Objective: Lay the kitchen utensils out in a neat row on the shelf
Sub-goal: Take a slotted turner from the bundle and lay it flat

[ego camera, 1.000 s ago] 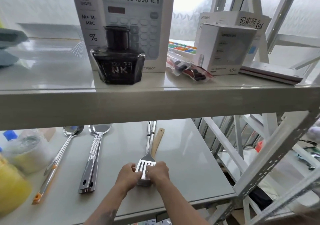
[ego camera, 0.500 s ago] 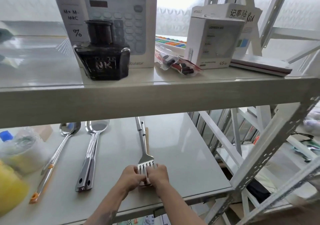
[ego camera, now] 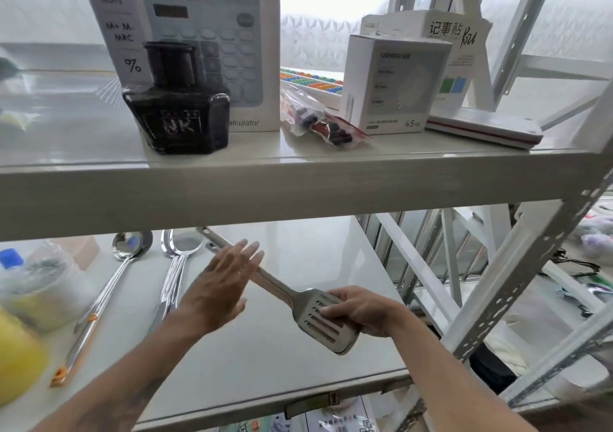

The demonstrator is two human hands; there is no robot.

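While the right hand [ego camera: 361, 312] pinches the slotted spatula [ego camera: 320, 315] by its blade above the lower shelf [ego camera: 298, 358], the left hand [ego camera: 220, 285] hovers flat, fingers together; next likely comes laying it parallel beside the spoons [ego camera: 175, 272].

Looks like a storeroom or stock corner: white slotted-steel rack [ego camera: 517, 285], boxed calculator [ego camera: 212, 33] upright on its upper shelf, ink bottle [ego camera: 179, 113] before the box, boxed charger [ego camera: 394, 83] and sticky-note pack [ego camera: 461, 36] rightward, frosted window [ego camera: 318, 16] behind.
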